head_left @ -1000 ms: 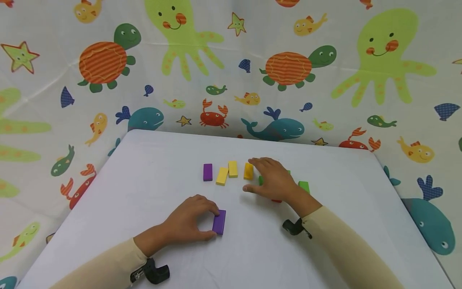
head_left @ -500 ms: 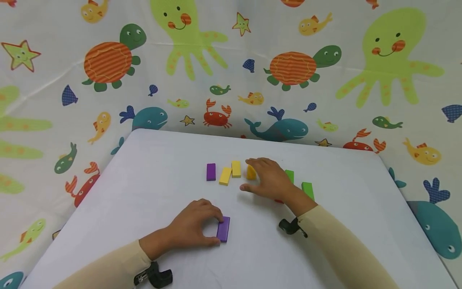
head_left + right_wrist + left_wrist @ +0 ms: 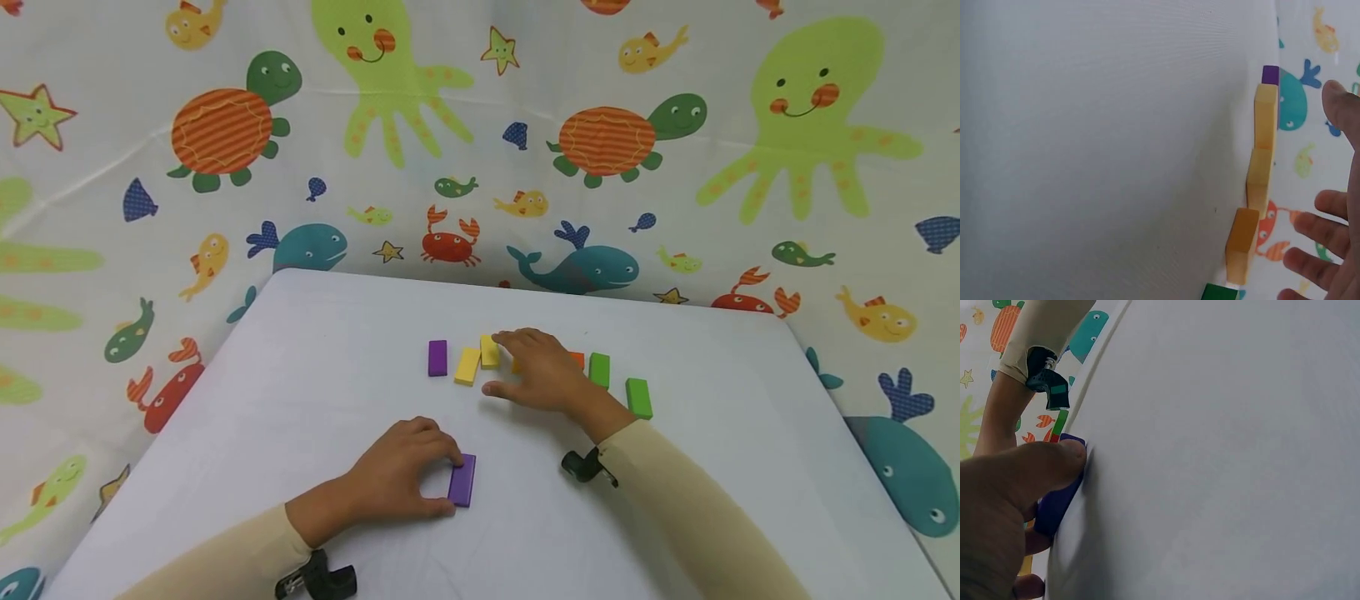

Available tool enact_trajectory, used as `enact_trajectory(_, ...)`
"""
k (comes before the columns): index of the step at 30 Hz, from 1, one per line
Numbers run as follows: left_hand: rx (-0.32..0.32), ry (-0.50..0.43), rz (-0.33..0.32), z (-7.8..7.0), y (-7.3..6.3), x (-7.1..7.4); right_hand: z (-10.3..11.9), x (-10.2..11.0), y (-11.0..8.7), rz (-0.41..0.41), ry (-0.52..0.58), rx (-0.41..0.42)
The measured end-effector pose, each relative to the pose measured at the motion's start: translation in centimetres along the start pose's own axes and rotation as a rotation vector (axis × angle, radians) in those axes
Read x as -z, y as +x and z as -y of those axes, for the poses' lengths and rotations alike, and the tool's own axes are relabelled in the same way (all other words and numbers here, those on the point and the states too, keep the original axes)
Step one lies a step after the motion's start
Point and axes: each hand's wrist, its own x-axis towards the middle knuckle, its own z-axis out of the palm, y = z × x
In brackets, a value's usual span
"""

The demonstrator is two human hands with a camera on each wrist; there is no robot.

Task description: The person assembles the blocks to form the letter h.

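Note:
My left hand (image 3: 393, 475) pinches a purple block (image 3: 462, 482) at its ends, between thumb and fingers, on the white table. In the left wrist view the thumb presses on this purple block (image 3: 1057, 503). My right hand (image 3: 543, 371) is over the row of blocks, its fingers spread and holding nothing. Near its fingertips are a yellow block (image 3: 489, 352) and another yellow block (image 3: 467, 367). A deeper yellow block (image 3: 1241, 247) is mostly hidden under the hand in the head view. In the right wrist view the fingers stay apart from the blocks.
A second purple block (image 3: 437, 358) lies at the row's left end. To the right are an orange block (image 3: 577, 359), partly covered, and two green blocks, one upright-looking (image 3: 599, 369) and one nearer (image 3: 639, 398). A patterned cloth (image 3: 480, 167) hangs behind the table.
My right hand has moved left along the row, uncovering the orange and green blocks. My left hand has drawn its purple block slightly nearer and keeps holding it.

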Motion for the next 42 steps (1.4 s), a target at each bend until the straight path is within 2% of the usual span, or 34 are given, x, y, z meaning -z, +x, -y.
enact_trajectory(5, 0.011, 0.009, 0.019, -0.1, 0.0, 0.2, 0.0, -0.4, 0.6, -0.006, -0.023, 0.007)
enact_trajectory(15, 0.004, 0.015, 0.019, -0.1, 0.1, 0.0, 0.6, -0.9, 1.7, 0.018, -0.042, -0.014)
enact_trajectory(34, 0.008, 0.044, 0.001, -0.4, 0.1, 0.0, 1.2, -2.0, 3.1, 0.034, 0.005, 0.054)
enact_trajectory(42, -0.002, 0.044, -0.014, -0.3, 0.1, -0.2, 1.5, -2.3, 3.5, 0.041, -0.016, 0.066)
